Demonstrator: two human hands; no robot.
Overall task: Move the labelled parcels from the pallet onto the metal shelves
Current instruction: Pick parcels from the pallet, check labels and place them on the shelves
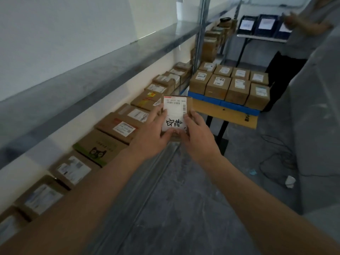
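1. We hold one parcel (176, 115) in both hands, up in the air in front of us, above the front edge of the shelf (147, 181).
2. Our left hand (152, 129) grips the parcel's left side, fingers curled round its edge and thumb at its near bottom edge.
3. Our right hand (198, 133) grips the right side the same way, fingers along the edge and thumb on the label (175, 107).
4. The label faces us: white, with barcodes on top and black handwriting below.
5. A row of parcels (121, 124) already lies on the shelf to our left, along the wall, labels up.
6. Ahead to the right, more parcels (230, 85) stand packed together on the blue pallet (220, 102), which rests on a wooden table (230, 113).
7. A second person (301, 30) stands at the far right, beside the pallet.
8. Dark crates (265, 24) sit on a farther table.
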